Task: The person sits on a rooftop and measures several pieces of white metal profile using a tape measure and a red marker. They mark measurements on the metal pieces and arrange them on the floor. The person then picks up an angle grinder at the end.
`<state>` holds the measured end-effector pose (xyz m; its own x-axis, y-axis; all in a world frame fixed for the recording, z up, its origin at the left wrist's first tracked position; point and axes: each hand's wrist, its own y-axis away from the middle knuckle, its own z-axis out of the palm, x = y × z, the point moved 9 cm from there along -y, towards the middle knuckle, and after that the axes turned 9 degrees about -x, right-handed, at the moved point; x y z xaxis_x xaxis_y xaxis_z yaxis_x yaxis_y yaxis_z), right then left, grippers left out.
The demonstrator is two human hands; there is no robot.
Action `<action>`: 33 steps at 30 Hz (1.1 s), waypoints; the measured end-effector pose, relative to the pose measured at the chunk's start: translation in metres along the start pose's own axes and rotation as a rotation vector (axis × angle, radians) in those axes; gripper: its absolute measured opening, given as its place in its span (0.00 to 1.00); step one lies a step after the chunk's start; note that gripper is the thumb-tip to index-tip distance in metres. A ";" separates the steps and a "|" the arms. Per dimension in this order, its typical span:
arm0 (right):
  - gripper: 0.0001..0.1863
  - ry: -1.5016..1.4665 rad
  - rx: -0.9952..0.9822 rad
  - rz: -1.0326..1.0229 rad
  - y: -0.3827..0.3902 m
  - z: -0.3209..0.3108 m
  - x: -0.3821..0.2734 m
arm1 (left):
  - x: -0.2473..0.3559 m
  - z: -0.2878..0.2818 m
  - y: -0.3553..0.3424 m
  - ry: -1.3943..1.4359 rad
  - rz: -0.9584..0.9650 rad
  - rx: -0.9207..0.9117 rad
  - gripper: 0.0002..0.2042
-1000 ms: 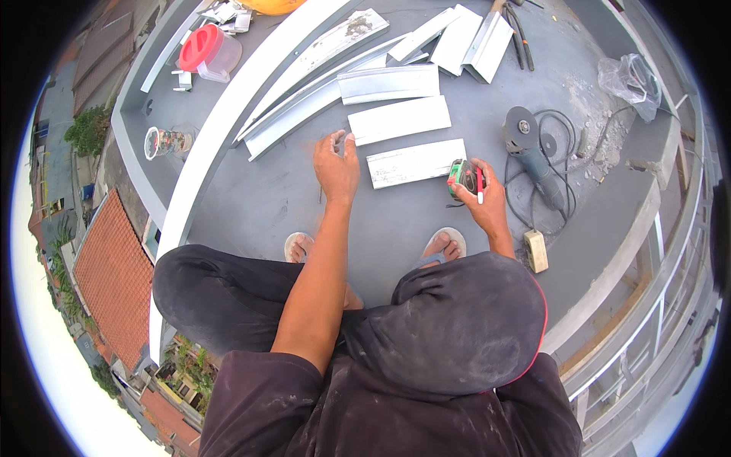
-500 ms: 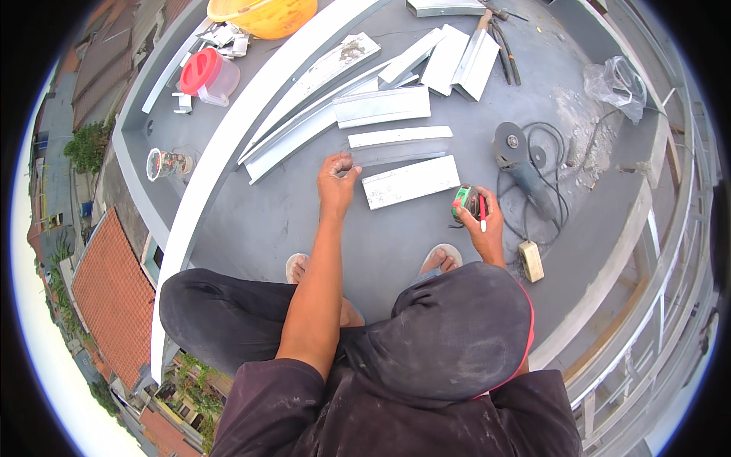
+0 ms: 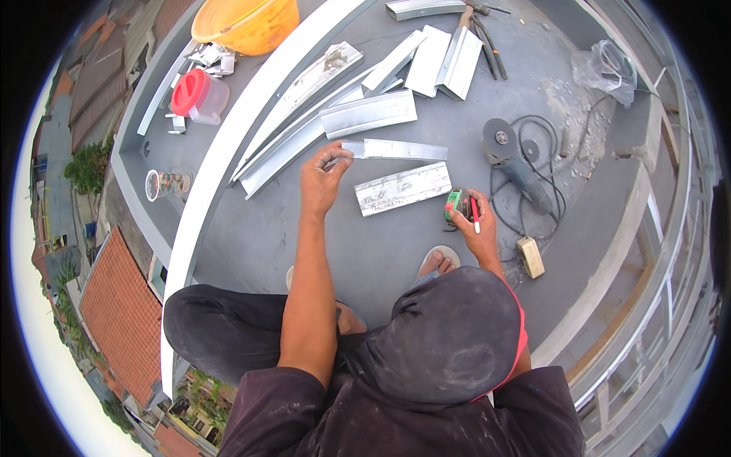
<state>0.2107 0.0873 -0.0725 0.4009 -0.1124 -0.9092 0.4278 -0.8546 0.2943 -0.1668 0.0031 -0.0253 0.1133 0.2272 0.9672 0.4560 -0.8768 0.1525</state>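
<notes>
Our left hand now pinches the near end of a narrow metal strip and holds it just above the grey floor; a moment ago this hand was resting by the wider white piece, so we judge the strip is the next piece under work. The left arm is stretched forward, fingers closed on the strip end. Our right hand stays bent near the foot, gripping a green tape measure and a red pencil.
</notes>
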 end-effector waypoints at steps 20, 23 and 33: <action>0.35 0.066 0.108 -0.047 -0.025 0.007 -0.003 | 0.185 0.009 -0.091 -0.400 0.128 -0.376 0.08; 0.35 -0.049 -0.118 0.043 -0.024 0.054 -0.017 | 0.194 0.018 -0.088 -0.576 0.116 -0.407 0.10; 0.35 -0.171 -0.369 0.125 0.052 0.097 -0.026 | 0.145 0.191 -0.079 -1.190 0.330 -0.650 0.12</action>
<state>0.1446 -0.0036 -0.0620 0.3408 -0.3128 -0.8866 0.6583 -0.5938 0.4626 -0.0180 0.1863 0.0646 0.9567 -0.0941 0.2756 -0.1878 -0.9226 0.3369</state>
